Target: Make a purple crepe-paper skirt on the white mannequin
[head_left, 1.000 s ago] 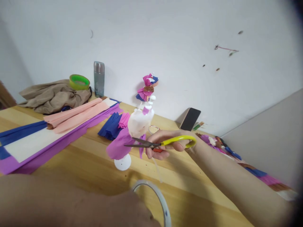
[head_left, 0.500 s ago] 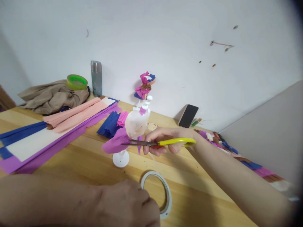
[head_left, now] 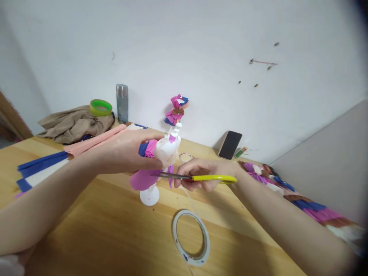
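A small white doll-like figure [head_left: 166, 150] on a round white base [head_left: 149, 196] stands on the wooden table, dressed in crepe paper. My left hand [head_left: 130, 151] is closed around its left side, thumb in front and fingers behind. Pink-and-blue ruffles [head_left: 150, 148] and a purple crepe paper piece [head_left: 142, 180] show around the grip. Scissors with a yellow handle [head_left: 214, 178] hang across my right hand [head_left: 198, 172], blades pointing left past the purple paper. The right fingers are bent near a thin tape strip [head_left: 188, 195] that leads to a white tape roll [head_left: 206, 234].
Folded crepe paper strips [head_left: 94, 140] lie on the left, below a brown cloth [head_left: 73, 124] and a green tape roll [head_left: 100, 108]. A flask [head_left: 122, 103] and a phone [head_left: 230, 145] stand by the wall. More coloured crepe paper [head_left: 313, 209] lies at right.
My left hand has moved from beside the tape roll up to the figure and closed on it. The right hand stays nearly where it was, with the scissors. The view has shifted slightly.
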`<state>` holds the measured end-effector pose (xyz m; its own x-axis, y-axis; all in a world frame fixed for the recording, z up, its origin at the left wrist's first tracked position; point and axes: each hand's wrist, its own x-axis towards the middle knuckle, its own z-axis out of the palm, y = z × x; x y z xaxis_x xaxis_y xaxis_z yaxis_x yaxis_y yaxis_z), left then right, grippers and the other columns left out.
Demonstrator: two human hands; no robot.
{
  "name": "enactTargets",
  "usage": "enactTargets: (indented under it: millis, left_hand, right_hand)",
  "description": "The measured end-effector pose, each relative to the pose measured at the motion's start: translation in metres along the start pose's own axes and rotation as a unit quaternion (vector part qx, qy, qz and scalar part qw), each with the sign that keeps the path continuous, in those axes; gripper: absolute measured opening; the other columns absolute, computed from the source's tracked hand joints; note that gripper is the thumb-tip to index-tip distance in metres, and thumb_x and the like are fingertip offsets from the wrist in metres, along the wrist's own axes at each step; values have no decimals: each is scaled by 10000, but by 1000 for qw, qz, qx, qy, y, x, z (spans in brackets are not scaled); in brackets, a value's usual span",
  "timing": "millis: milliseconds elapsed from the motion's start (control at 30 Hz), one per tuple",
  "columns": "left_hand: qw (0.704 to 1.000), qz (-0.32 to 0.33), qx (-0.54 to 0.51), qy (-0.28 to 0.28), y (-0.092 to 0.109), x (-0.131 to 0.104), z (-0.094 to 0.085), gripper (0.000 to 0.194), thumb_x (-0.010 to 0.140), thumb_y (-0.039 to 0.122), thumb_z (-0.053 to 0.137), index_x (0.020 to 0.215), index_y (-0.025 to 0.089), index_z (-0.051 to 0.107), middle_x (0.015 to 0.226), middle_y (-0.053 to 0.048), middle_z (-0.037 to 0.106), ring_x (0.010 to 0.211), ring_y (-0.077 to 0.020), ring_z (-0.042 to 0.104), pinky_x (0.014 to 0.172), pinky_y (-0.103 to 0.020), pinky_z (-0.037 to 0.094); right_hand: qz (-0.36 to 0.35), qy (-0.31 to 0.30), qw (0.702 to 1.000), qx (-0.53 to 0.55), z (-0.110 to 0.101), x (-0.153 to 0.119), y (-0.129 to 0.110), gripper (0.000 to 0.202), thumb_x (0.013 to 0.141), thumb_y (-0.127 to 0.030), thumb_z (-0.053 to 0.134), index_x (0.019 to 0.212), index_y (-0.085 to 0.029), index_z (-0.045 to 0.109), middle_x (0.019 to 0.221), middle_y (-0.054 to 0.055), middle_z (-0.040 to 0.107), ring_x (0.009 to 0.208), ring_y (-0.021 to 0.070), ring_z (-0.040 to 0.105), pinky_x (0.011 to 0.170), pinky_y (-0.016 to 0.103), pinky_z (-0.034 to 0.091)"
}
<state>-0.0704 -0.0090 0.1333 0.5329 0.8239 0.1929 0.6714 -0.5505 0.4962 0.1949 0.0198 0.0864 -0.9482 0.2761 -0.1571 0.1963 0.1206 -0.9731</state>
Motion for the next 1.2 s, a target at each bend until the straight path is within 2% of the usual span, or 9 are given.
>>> enactTargets:
  millis: [100, 233, 467, 633, 733, 900, 967, 1067, 1200]
  left_hand:
    - [996, 26, -64, -48, 2, 2, 8, 160, 736, 303, 674, 876, 227, 690, 870, 27, 692, 848, -175, 636, 677, -223, 472]
    - [984, 39, -136, -106, -4, 3, 12, 182, 714, 246, 698, 893, 218, 688, 898, 25, 707, 873, -170, 638, 698, -227, 480]
    - [989, 4, -132, -68, -4, 10, 18, 192, 714, 265, 684, 896, 209, 707, 898, 26, 719, 869, -165, 633, 728, -234, 466]
    - [987, -4, -151, -60, -2, 10, 20, 211, 685, 215, 655, 891, 208, 699, 901, 32, 715, 875, -167, 638, 719, -228, 468]
    - [986, -20, -159, -53, -5, 11, 21, 181, 681, 217, 616, 850, 199, 677, 854, 20, 697, 850, -180, 640, 692, -243, 466]
    - [984, -12, -168, -60, -14, 14, 22, 177, 689, 229, 599, 850, 197, 666, 882, 6, 681, 878, -194, 643, 690, -245, 475]
    - [985, -8, -163, -56, -16, 15, 21, 166, 682, 224, 612, 834, 195, 671, 863, 14, 674, 862, -185, 644, 669, -227, 474]
    - [986, -14, -158, -54, -18, 18, 20, 137, 674, 220, 619, 796, 182, 668, 828, 21, 657, 848, -178, 638, 663, -214, 471]
    - [974, -11, -216, -64, -19, 23, 24, 198, 676, 233, 610, 844, 134, 643, 836, 3, 660, 852, -163, 602, 728, -233, 465]
  right_hand:
    - [17, 6, 1000, -9, 2, -3, -3, 596, 738, -552, 758, 1150, -136, 646, 834, 14, 541, 694, 106, 436, 629, 255, 358]
    - [35, 18, 999, -31, 4, -5, -7, 603, 734, -601, 738, 1144, -165, 666, 849, 20, 557, 731, 123, 471, 666, 271, 395]
    - [34, 75, 995, -58, 9, -8, -7, 594, 694, -584, 778, 1100, -161, 684, 756, -11, 524, 689, 115, 456, 612, 249, 384]
    - [44, 122, 980, -151, 15, -11, -10, 567, 651, -485, 837, 1097, -171, 682, 857, 2, 567, 729, 119, 479, 645, 240, 410]
    - [46, 115, 966, -225, 22, -10, -13, 538, 680, -425, 817, 1138, -176, 685, 876, 11, 583, 731, 124, 487, 656, 239, 416]
    - [63, 79, 949, -298, 33, -17, -14, 442, 710, -183, 713, 1151, -164, 692, 938, 48, 616, 796, 148, 526, 729, 259, 436]
    - [105, 111, 942, -299, 31, -31, -7, 462, 692, -150, 686, 1154, -151, 681, 967, 60, 615, 804, 153, 535, 735, 261, 450]
    - [185, 201, 917, -290, 28, -62, 17, 489, 701, -166, 645, 1189, -140, 648, 967, 66, 614, 803, 162, 542, 726, 272, 464]
    - [297, 305, 848, -318, 33, -94, 62, 520, 721, -164, 560, 1235, -168, 642, 783, 16, 615, 671, 154, 527, 611, 250, 411]
